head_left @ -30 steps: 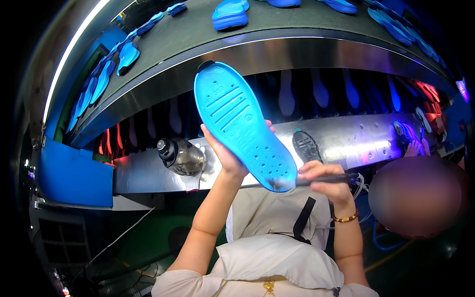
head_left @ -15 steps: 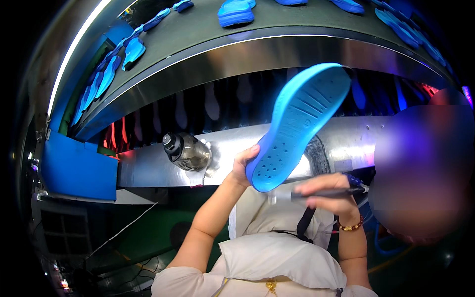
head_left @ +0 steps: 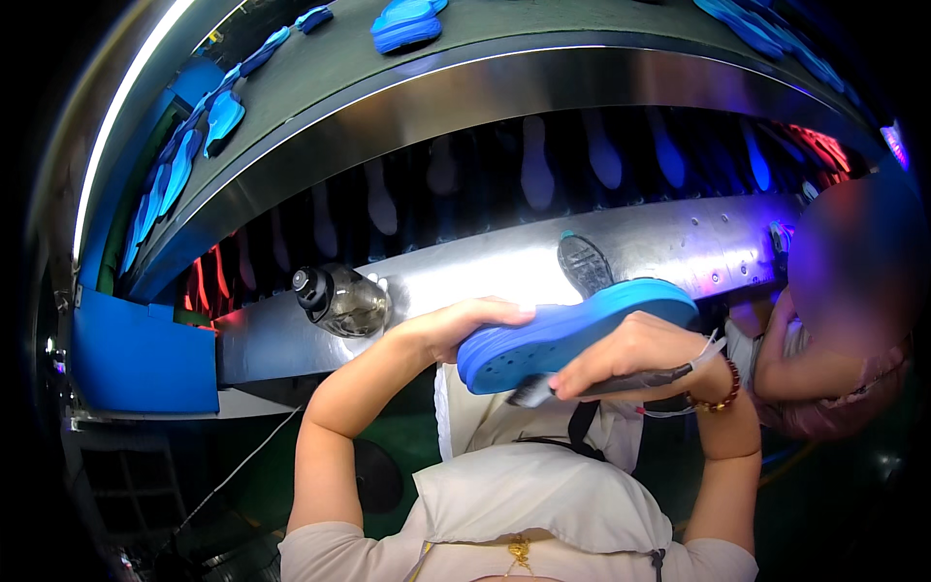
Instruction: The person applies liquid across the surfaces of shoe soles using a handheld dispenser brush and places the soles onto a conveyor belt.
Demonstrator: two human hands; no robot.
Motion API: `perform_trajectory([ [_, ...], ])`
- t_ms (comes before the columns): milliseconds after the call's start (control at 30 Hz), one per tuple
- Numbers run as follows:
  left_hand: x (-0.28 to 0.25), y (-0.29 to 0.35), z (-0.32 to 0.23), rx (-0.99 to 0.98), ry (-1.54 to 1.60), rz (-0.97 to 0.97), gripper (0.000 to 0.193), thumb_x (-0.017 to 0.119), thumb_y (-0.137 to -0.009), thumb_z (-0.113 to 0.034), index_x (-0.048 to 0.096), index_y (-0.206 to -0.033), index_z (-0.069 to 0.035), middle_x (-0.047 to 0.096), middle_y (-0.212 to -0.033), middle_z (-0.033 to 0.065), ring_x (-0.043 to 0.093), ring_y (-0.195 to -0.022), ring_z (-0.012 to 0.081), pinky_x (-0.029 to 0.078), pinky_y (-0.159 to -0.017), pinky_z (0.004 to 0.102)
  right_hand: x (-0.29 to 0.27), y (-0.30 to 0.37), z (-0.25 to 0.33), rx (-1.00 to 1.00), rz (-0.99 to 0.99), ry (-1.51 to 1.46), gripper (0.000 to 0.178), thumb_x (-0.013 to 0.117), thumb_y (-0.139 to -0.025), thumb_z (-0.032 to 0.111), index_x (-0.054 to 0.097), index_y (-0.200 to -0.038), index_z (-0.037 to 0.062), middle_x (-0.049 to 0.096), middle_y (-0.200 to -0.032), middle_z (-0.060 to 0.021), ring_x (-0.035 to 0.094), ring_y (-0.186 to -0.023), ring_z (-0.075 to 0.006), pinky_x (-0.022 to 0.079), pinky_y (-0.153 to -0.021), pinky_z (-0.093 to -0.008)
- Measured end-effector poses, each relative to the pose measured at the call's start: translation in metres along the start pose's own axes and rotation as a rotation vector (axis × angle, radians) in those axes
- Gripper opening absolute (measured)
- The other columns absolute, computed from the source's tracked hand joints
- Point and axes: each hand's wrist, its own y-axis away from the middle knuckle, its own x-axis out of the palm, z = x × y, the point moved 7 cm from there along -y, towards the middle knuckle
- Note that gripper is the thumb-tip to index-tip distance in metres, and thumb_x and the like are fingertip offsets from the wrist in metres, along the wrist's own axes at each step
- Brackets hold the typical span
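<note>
A blue shoe sole is held above the near edge of the metal ledge, tipped so that its side wall and part of its holed underside face me. My left hand is closed around its left end, thumb along the upper edge. In my right hand is a brush with a dark handle and short bristles. The bristles are at the sole's lower left edge; I cannot tell whether they touch it. The right hand's knuckles overlap the sole's near side.
A dark sole-shaped piece lies on the metal ledge, with a smoky bottle to its left. Beyond, a conveyor belt carries several blue soles. A co-worker's arm is at the right.
The sole has come down from nearly upright to a flatter tilt. My right hand, with the brush, has moved in against its near side. The head view has shifted slightly.
</note>
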Motion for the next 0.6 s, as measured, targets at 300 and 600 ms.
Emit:
perform_trajectory([
  [300,-0.020,0.013,-0.005,0.067,0.002,-0.095,0.065,0.055,-0.079,-0.042,0.042,-0.124,0.002,0.050,-0.117,0.0200,0.053,-0.101,0.0266,0.044,-0.087,0.0375,-0.012,0.020,-0.004,0.169,-0.016,0.088,0.016,0.064,-0.074,0.006,0.064,-0.089,0.0024,0.066,-0.089,-0.0109,0.064,-0.083,-0.0235,0.050,-0.071,-0.0287],
  [600,-0.016,0.040,-0.020,0.350,0.176,-0.209,0.061,0.055,-0.077,-0.035,0.046,-0.121,0.006,0.053,-0.116,0.0194,0.054,-0.101,0.0242,0.039,-0.091,0.0307,-0.019,0.034,-0.020,0.144,-0.333,-0.075,0.022,0.067,-0.070,-0.001,0.064,-0.092,-0.0001,0.064,-0.096,-0.0139,0.062,-0.092,-0.0221,0.049,-0.082,-0.0296],
])
